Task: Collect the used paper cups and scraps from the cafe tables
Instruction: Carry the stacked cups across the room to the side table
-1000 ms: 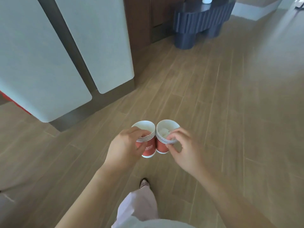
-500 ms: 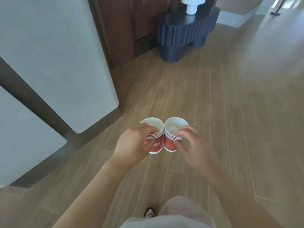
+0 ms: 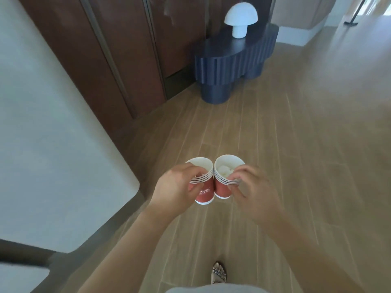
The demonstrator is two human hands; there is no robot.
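- My left hand (image 3: 175, 187) grips a stack of red paper cups (image 3: 203, 187) at its rim.
- My right hand (image 3: 254, 191) pinches a second stack (image 3: 224, 182), white scraps (image 3: 225, 171) inside.
- The stacks touch, held above the wooden floor (image 3: 296, 144).

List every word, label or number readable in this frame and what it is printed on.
"Hilton": white print on the red wall of the left cup stack in the left hand; the first letters are partly hidden.
A smaller line beneath it: too blurred to read.
The right cup stack in the right hand: no print visible.
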